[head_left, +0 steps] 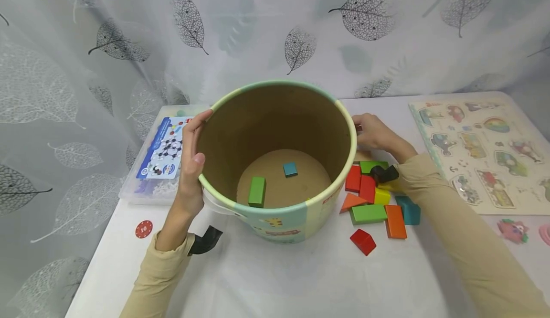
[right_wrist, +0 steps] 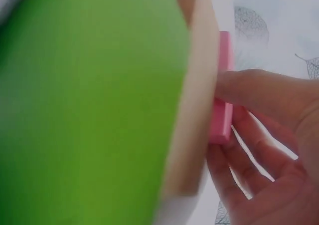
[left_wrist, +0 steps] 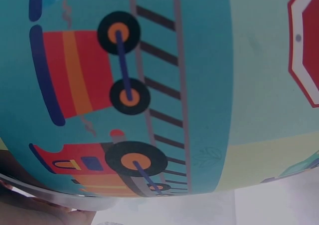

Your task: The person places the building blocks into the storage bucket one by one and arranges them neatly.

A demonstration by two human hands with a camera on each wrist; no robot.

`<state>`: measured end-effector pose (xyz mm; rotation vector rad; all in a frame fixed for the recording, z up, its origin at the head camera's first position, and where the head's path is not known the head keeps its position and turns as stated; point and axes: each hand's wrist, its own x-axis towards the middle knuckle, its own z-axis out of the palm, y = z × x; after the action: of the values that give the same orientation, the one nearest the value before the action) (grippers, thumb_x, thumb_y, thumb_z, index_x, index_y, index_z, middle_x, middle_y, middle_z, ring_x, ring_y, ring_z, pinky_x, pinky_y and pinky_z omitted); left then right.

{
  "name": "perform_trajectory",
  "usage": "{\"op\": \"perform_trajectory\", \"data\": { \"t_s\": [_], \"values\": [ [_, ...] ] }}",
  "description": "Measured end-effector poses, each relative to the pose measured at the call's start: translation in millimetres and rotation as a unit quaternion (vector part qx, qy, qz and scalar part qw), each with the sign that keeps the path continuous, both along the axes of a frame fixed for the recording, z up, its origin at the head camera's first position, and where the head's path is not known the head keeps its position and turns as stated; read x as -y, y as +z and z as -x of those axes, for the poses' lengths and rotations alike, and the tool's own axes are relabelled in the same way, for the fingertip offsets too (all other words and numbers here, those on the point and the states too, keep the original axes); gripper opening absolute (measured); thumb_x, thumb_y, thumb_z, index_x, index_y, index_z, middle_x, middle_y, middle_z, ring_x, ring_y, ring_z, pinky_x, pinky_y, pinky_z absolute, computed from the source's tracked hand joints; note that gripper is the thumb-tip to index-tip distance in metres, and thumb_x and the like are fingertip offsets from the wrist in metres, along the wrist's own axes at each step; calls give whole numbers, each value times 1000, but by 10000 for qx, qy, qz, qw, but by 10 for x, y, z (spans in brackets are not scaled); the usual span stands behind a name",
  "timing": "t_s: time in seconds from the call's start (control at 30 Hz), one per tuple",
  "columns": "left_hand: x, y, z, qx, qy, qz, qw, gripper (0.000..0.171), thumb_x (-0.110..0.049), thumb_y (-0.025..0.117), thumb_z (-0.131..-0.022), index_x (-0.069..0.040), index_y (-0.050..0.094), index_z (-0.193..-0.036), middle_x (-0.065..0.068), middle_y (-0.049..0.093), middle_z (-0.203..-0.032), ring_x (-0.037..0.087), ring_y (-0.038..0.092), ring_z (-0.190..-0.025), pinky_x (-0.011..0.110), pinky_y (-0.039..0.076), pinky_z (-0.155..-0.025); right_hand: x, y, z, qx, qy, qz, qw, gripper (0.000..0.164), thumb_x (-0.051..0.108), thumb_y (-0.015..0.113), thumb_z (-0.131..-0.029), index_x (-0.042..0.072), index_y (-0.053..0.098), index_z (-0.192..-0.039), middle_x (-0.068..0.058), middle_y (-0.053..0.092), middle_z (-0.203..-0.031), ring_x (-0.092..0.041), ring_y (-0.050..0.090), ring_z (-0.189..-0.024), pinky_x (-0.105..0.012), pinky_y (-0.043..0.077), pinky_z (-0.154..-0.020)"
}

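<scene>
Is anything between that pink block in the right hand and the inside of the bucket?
Yes, the bucket wall. The right hand pinches the pink block outside it, on the right, so the block would probably have to come up over the rim.

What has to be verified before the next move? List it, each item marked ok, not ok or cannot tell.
1. Bucket held: ok; the left grip is at its rim.
2. Pink block secured: ok; the right grip has thumb and fingers around it.
3. Bucket mouth unobstructed: ok; nothing lies across it.
4. Bucket floor contents all identified: not ok; a green block and blue block show, but a yellow bit by the near rim is mostly hidden.
5. Loose blocks all inside: not ok; many remain outside, including a red block.
6. Pink block free of its neighbours: cannot tell; a green surface blocks much of that view.
</scene>
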<state>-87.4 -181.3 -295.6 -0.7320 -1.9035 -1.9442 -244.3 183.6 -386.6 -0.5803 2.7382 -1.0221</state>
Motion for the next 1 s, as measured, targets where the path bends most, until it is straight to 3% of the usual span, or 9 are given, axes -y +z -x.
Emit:
{"op": "perform_trajectory", "data": {
  "t_s": [0.13,0.27,0.4,0.6,0.67,0.77,0.9,1.0],
  "values": [
    [-14,-3,4,-11,-26,-31,10000,77,-57,50,-89,-7,31,-145,20,36,-144,37,31,-135,41,28,-110,-41,63,-7,-182,-40,-176,9997,22,2,70,-79,-1,71,-100,-20,71,-95,-34,65,-94,-43,52,-82],
    [-22,0,0,-5,-23,-41,10000,78,-57,50,-88,-7,31,-145,21,36,-145,38,31,-135,42,27,-110,-124,267,-72,-380,-293,-36,9988,29,8,72,-82,0,71,-110,-20,70,-100,-30,62,-91,-24,48,-72],
    [-23,9,-3,13,5,-107,9999,77,-56,51,-88,-7,32,-145,22,37,-144,38,31,-135,42,27,-110,-189,657,-200,-638,-706,461,9944,41,19,78,-82,4,69,-118,-17,69,-112,-21,63,-95,-11,45,-72],
    [-28,22,-1,33,-21,-200,9998,75,-54,52,-88,-8,33,-144,20,39,-143,37,33,-134,41,28,-109,-137,1359,-531,-1075,-1023,1850,9715,43,14,79,-81,9,68,-122,9,70,-104,-4,63,-93,-14,42,-82],
    [-25,18,-4,30,-5,-177,9998,75,-54,52,-88,-8,33,-144,20,39,-143,36,33,-134,40,28,-109,-40,1554,-671,-1262,-819,2314,9612,43,7,79,-80,8,69,-121,9,70,-105,-8,64,-95,-14,44,-84],
    [-19,8,-15,34,48,-123,9999,76,-55,51,-88,-8,33,-145,19,39,-144,35,32,-134,39,28,-109,152,1744,-873,-1712,-133,2595,9503,43,-4,78,-76,4,70,-118,-1,70,-110,-16,64,-96,-13,48,-85],
    [-17,3,-24,38,61,-94,9999,76,-55,51,-88,-8,32,-145,19,38,-145,35,32,-135,39,28,-110,407,1838,-1062,-2099,750,2552,9408,43,-8,79,-73,-1,70,-114,-4,68,-106,-17,61,-93,-15,50,-88],
    [-22,6,-19,46,53,-97,9999,76,-56,51,-88,-8,32,-145,19,38,-145,35,32,-135,39,28,-110,542,1855,-1125,-2025,1066,2561,9392,40,-7,79,-73,-2,70,-112,-3,67,-102,-16,60,-92,-17,50,-88]
  ]
}}
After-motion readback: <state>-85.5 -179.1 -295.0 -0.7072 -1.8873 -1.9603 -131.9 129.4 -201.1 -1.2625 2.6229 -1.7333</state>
